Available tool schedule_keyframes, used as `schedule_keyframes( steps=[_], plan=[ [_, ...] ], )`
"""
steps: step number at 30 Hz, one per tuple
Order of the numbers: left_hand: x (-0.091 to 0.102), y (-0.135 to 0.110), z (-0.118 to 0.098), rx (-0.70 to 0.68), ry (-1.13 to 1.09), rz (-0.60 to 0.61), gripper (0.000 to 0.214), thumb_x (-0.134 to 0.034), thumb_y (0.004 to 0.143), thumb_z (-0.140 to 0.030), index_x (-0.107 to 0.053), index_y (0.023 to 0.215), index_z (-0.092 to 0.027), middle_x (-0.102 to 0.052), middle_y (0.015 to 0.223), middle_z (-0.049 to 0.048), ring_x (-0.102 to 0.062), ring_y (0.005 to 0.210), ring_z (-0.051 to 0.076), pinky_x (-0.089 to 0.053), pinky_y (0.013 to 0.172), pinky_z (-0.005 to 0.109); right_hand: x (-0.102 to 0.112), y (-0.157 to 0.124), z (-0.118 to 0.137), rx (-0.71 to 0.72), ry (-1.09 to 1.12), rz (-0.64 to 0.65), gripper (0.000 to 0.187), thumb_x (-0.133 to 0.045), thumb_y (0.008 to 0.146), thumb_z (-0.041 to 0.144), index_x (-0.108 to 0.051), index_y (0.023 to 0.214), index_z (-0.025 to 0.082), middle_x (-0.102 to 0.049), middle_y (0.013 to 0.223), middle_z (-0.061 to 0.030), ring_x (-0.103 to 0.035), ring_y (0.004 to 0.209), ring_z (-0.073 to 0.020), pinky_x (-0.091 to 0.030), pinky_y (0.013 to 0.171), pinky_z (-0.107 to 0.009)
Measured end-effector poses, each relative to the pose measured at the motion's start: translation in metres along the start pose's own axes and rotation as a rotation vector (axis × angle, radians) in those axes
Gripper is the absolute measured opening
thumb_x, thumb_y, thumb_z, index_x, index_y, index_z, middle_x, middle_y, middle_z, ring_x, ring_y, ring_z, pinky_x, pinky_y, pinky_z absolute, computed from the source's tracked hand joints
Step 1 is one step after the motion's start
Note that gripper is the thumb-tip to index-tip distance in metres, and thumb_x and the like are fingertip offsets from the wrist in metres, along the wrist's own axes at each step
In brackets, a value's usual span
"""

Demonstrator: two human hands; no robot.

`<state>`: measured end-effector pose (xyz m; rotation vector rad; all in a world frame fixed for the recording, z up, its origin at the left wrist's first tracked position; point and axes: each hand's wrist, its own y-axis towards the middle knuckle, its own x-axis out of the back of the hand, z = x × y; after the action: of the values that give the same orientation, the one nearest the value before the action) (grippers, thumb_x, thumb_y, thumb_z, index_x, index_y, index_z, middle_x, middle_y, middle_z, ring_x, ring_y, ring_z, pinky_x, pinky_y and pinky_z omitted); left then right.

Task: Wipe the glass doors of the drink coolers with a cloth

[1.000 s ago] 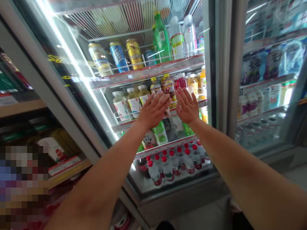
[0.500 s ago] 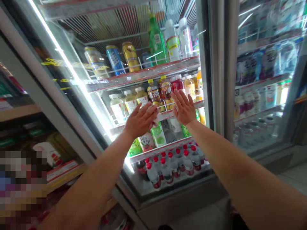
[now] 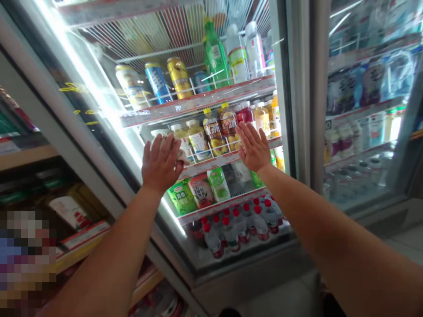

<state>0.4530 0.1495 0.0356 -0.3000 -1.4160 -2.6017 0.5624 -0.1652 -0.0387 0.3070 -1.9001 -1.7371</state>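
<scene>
I face the glass door (image 3: 99, 83) of a lit drinks fridge. My left hand (image 3: 161, 163) lies against the glass at mid height, fingers slightly curled over a crumpled white cloth (image 3: 181, 155) that shows at its fingertips. My right hand (image 3: 253, 147) rests flat on the glass further right, open with fingers together, holding nothing. Behind the glass, level with both hands, stands a shelf of tea and juice bottles (image 3: 214, 132). Green pouches (image 3: 180, 198) sit just below my left hand.
Cans (image 3: 158, 81) and a green bottle (image 3: 214, 53) fill the upper shelf, with several red-capped bottles (image 3: 241, 224) at the bottom. The grey door frame (image 3: 299, 88) stands right of my right hand, then a second fridge (image 3: 360, 110). Wooden store shelves (image 3: 26, 154) stand at left.
My left hand has slid left across the glass with the cloth, away from my right hand. The right hand has stayed in place on the glass.
</scene>
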Motion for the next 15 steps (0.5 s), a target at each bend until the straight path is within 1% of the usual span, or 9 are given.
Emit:
schedule_keyframes(
  steps=[1,3,5,6,8,11,13,15],
  plan=[
    [0.004,0.002,0.006,0.019,0.000,0.007,0.058,-0.057,0.095,-0.035,-0.053,0.151,-0.020,-0.043,0.162,0.0077,-0.030,0.154,0.034,-0.020,0.128,0.057,0.000,0.000,0.000,-0.001,0.002,-0.006,0.063,-0.035,0.102,0.030,-0.028,0.165,0.024,-0.031,0.169,-0.0020,-0.023,0.159,-0.0207,-0.017,0.131,-0.049],
    [0.010,0.004,0.018,0.139,0.005,-0.025,0.063,-0.056,0.095,-0.035,-0.047,0.155,-0.017,-0.035,0.166,0.0080,-0.026,0.155,0.036,-0.015,0.129,0.058,-0.001,0.000,0.000,-0.002,-0.002,-0.017,0.063,-0.035,0.102,0.030,-0.028,0.164,0.025,-0.032,0.169,-0.0019,-0.023,0.159,-0.0204,-0.017,0.131,-0.049],
    [0.012,-0.002,0.023,0.274,0.026,-0.099,0.068,-0.054,0.095,-0.033,-0.041,0.157,-0.009,-0.029,0.168,0.0140,-0.021,0.156,0.039,-0.016,0.127,0.061,-0.001,0.000,0.000,0.000,-0.008,-0.018,0.062,-0.035,0.102,0.031,-0.030,0.164,0.024,-0.032,0.169,-0.0022,-0.023,0.159,-0.0200,-0.017,0.131,-0.049],
    [0.011,-0.008,0.022,0.317,0.043,-0.130,0.069,-0.054,0.095,-0.031,-0.039,0.158,-0.006,-0.028,0.168,0.0172,-0.020,0.156,0.041,-0.017,0.127,0.062,0.000,0.000,0.000,0.000,-0.011,-0.014,0.062,-0.035,0.102,0.030,-0.031,0.164,0.024,-0.032,0.169,-0.0023,-0.023,0.159,-0.0200,-0.017,0.131,-0.048],
    [0.008,-0.025,0.016,0.334,0.063,-0.163,0.069,-0.053,0.095,-0.028,-0.038,0.159,-0.004,-0.028,0.167,0.0213,-0.019,0.156,0.042,-0.019,0.127,0.063,0.000,0.000,0.001,-0.001,-0.014,-0.003,0.062,-0.035,0.102,0.030,-0.032,0.163,0.023,-0.032,0.169,-0.0025,-0.022,0.159,-0.0200,-0.017,0.131,-0.048],
    [0.005,-0.051,0.008,0.256,0.053,-0.123,0.069,-0.054,0.095,-0.025,-0.037,0.159,-0.006,-0.029,0.166,0.0208,-0.020,0.156,0.041,-0.018,0.128,0.060,0.001,0.001,0.001,0.001,-0.016,0.003,0.061,-0.036,0.101,0.029,-0.035,0.162,0.021,-0.031,0.169,-0.0032,-0.022,0.159,-0.0205,-0.018,0.131,-0.048],
    [0.005,-0.060,0.009,0.256,0.077,-0.102,0.067,-0.052,0.096,-0.024,-0.038,0.160,-0.009,-0.032,0.166,0.0199,-0.024,0.155,0.040,-0.019,0.128,0.059,0.002,0.001,0.001,0.002,-0.011,-0.002,0.061,-0.036,0.101,0.029,-0.037,0.161,0.020,-0.032,0.169,-0.0039,-0.024,0.159,-0.0210,-0.018,0.130,-0.049],
    [0.005,-0.059,0.014,0.334,0.118,-0.145,0.064,-0.049,0.098,-0.025,-0.040,0.159,-0.009,-0.035,0.164,0.0197,-0.028,0.154,0.039,-0.023,0.126,0.058,0.001,0.001,0.001,0.003,-0.004,-0.006,0.060,-0.035,0.101,0.029,-0.037,0.161,0.020,-0.033,0.168,-0.0045,-0.025,0.158,-0.0213,-0.018,0.130,-0.049]
  ],
)
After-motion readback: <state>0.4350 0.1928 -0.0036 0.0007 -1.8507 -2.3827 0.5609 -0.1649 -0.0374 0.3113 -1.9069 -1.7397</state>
